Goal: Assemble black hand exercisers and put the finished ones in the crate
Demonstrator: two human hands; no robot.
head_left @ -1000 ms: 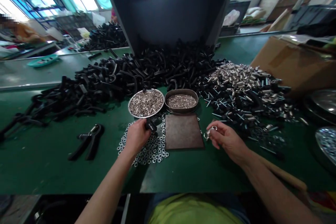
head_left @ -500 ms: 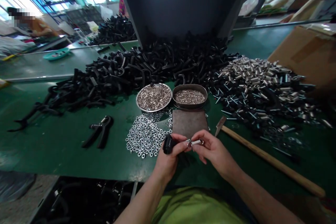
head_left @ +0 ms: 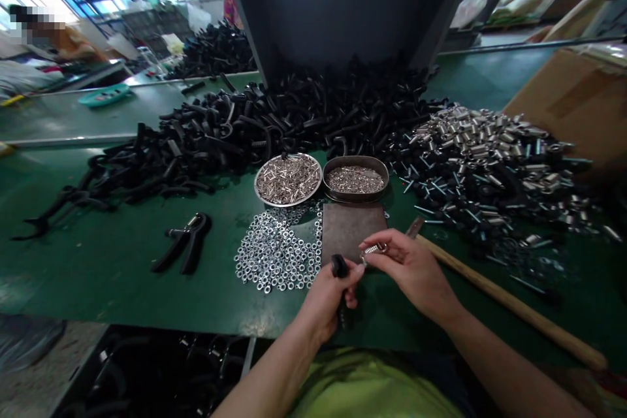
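My left hand (head_left: 326,297) is closed around a curved black handle (head_left: 339,266), whose lower end hangs below the fingers. Between the thumb and fingers of my right hand (head_left: 418,274) is a small metal coil spring (head_left: 376,249). The fingertips of both hands nearly meet, with a tiny shiny bit between them that I cannot make out. Just beyond them a flat metal plate (head_left: 351,225) lies on the green table (head_left: 98,274). Loose ring-shaped nuts (head_left: 274,251) are spread to the left of my left hand.
A hammer (head_left: 509,304) lies right of my right hand. Behind the plate stand a round dish (head_left: 257,191) of metal pins and an oval tin (head_left: 386,184) of small metal pieces. Black handles (head_left: 206,137) and springs (head_left: 480,134) are heaped behind. A V-shaped black piece (head_left: 189,245) lies left.
My left hand has turned the black handle, so its length now hangs down. My right hand has shifted slightly up and to the right with the spring.
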